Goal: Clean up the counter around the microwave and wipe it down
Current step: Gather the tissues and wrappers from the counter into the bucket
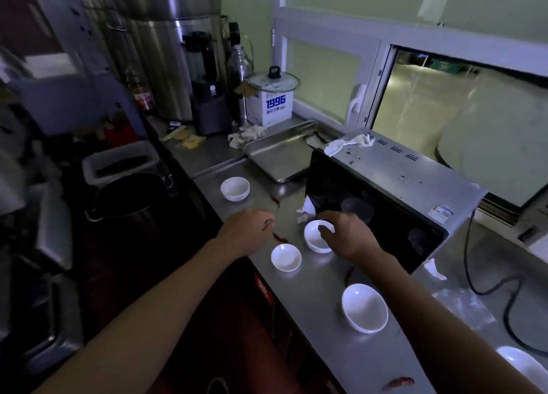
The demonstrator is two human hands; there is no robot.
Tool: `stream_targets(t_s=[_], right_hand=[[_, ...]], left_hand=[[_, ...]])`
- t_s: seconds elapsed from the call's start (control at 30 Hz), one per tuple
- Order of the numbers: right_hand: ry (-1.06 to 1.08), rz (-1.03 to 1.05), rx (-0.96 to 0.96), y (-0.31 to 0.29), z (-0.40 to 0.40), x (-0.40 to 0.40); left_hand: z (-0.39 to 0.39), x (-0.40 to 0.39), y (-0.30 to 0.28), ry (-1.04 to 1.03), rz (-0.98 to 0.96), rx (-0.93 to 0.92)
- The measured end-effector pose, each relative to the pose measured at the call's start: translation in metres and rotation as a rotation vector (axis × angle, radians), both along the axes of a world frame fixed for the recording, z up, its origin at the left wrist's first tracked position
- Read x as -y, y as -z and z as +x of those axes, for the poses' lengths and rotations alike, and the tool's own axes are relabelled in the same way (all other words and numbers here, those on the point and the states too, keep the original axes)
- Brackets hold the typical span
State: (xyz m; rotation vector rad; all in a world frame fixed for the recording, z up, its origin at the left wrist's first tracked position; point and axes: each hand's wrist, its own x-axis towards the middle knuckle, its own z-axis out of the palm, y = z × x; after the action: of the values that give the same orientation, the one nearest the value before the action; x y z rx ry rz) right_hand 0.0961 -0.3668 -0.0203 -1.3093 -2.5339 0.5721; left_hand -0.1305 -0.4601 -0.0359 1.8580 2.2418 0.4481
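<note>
We had barely begun: our right hand gripped a small bowl before the microwave, our left hand pinched a dried chili, while bowls, tissues and chilies littered the unwiped desk.

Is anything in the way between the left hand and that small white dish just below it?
Nothing visible blocks it. The left hand is pinching a dried red chilli pepper just above the small white round dish; only bare steel counter separates them. The right hand holds a neighbouring white bowl, off to the side.
</note>
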Motion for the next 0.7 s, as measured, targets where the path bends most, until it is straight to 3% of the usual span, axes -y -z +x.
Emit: stream_targets(t_s=[0.4,0.7], right_hand=[[0.066,0.02,0.032,0.003,-0.15,-0.06],[0.232,0.05,0.038,0.002,-0.154,-0.1]], left_hand=[[-0.154,-0.069,0.009,0.038,-0.016,0.058],[-0.176,-0.142,0.001,0.204,0.047,0.111]])
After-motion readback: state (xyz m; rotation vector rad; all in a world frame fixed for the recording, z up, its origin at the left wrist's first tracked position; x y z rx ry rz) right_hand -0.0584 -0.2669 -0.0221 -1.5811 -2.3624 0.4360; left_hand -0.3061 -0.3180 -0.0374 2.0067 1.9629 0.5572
